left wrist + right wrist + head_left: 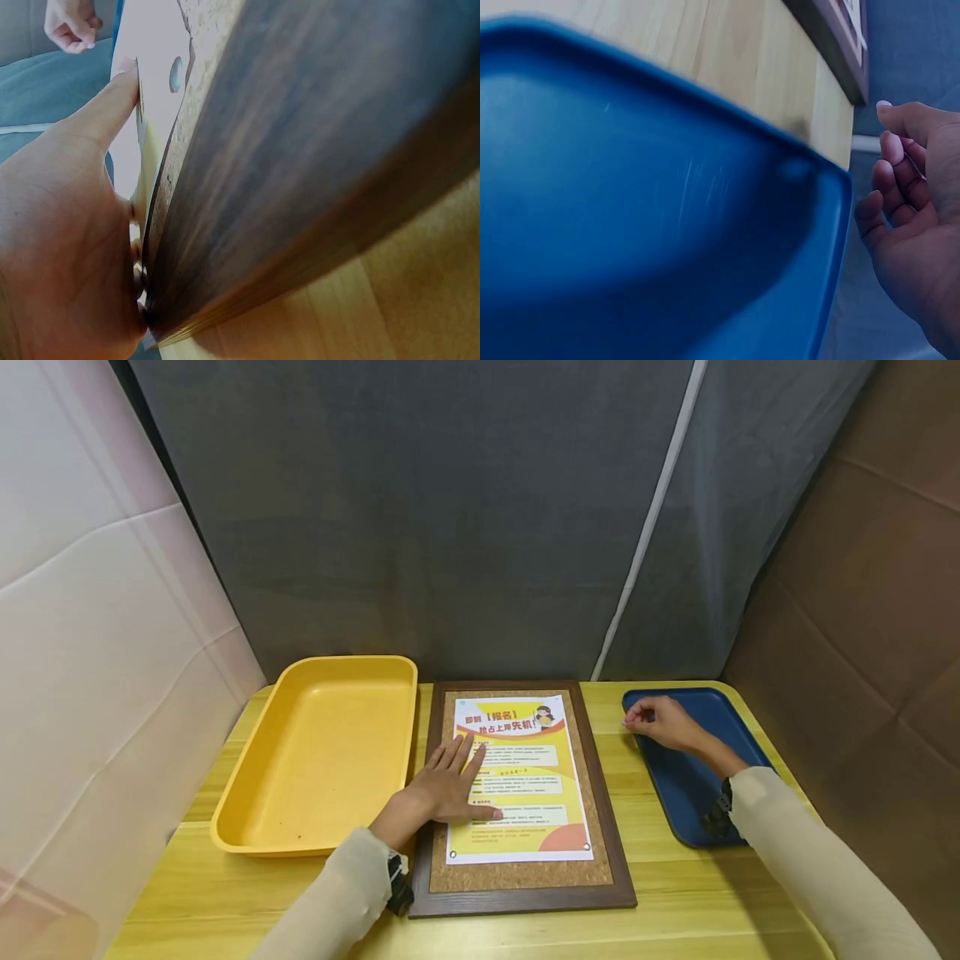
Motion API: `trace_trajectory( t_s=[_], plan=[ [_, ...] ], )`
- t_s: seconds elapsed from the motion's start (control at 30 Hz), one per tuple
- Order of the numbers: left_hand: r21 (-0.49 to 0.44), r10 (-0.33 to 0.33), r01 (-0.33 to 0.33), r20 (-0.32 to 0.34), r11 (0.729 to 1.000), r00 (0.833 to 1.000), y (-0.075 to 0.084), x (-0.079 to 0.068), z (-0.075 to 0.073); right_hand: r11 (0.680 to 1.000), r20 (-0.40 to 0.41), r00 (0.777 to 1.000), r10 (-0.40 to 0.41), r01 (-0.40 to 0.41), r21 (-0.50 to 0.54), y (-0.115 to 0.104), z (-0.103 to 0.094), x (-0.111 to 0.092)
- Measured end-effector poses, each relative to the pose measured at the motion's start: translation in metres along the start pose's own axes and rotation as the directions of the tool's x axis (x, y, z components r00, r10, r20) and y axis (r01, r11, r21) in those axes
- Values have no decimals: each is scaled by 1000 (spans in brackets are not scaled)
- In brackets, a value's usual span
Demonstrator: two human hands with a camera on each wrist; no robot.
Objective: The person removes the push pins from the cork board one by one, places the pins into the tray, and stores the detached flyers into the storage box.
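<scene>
A yellow-and-white printed poster (517, 839) lies on a cork board (517, 881) with a dark wooden frame (525, 902). My left hand (444, 785) rests flat on the poster's left side, fingers spread. Small round pieces, perhaps pins, show at the poster's lower corners, one (176, 75) also in the left wrist view. My right hand (663, 724) hovers over the upper left edge of a blue tray (690, 810). Its fingers (885, 176) are curled, with the thumb close to the index fingertip. Whether anything tiny sits between them is too small to tell.
A large yellow tray (315, 760) stands left of the board on the wooden table (637, 877). A grey curtain (420, 518) hangs behind the table. Pale fabric (97, 635) borders the left side and brown fabric (885, 610) the right.
</scene>
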State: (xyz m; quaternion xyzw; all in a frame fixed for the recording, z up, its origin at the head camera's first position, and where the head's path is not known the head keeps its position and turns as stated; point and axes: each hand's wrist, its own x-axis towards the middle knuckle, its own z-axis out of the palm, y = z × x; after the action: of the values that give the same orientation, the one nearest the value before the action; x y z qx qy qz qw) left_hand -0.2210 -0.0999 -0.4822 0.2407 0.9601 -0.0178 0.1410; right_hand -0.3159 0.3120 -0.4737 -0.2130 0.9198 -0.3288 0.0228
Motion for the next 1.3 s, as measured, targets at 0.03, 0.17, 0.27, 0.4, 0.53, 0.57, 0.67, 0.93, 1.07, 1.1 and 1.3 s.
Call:
trace_trajectory(
  t_s=[0.03, 0.17, 0.27, 0.4, 0.53, 0.57, 0.67, 0.93, 1.07, 1.1, 1.3],
  plan=[
    [0, 2, -2, -1, 1000, 1000, 0, 0, 0, 1000, -2, 1000, 4, -4, -1, 2, -1, -1],
    [-9, 6, -6, -4, 1000, 1000, 0, 1, 1, 1000, -14, 1000, 23, -24, -12, 11, -5, -6],
    [-11, 5, -5, 0, 1000, 1000, -1, 1, 2, 999, -24, 999, 43, -43, -19, 16, -7, -10],
    [-8, 1, -1, 4, 1000, 1000, -1, 2, 1, 997, -24, 997, 78, -78, -23, 23, -9, -15],
    [-6, 2, -2, 5, 1000, 1000, -1, 2, 1, 994, -16, 994, 104, -104, -39, 33, -10, -20],
    [-7, 2, -2, 7, 1000, 1000, -1, 2, 1, 993, -16, 994, 110, -111, -41, 35, -10, -21],
    [-17, 2, -2, 7, 1000, 1000, -2, 3, 2, 993, -12, 995, 102, -103, -54, 41, -11, -23],
    [-18, -14, 14, 14, 1000, 1000, -5, 11, 14, 992, 5, 992, 123, -122, -36, 48, -11, -26],
    [-19, -17, 17, 8, 1000, 1000, -6, 12, 17, 988, 7, 989, 150, -150, -27, 49, -10, -27],
    [-17, -19, 19, 9, 1000, 1000, -6, 13, 17, 988, 10, 988, 152, -152, -28, 49, -9, -27],
    [-19, -14, 14, 7, 1000, 1000, -7, 14, 17, 987, 14, 987, 159, -158, -28, 50, -8, -30]
  ],
)
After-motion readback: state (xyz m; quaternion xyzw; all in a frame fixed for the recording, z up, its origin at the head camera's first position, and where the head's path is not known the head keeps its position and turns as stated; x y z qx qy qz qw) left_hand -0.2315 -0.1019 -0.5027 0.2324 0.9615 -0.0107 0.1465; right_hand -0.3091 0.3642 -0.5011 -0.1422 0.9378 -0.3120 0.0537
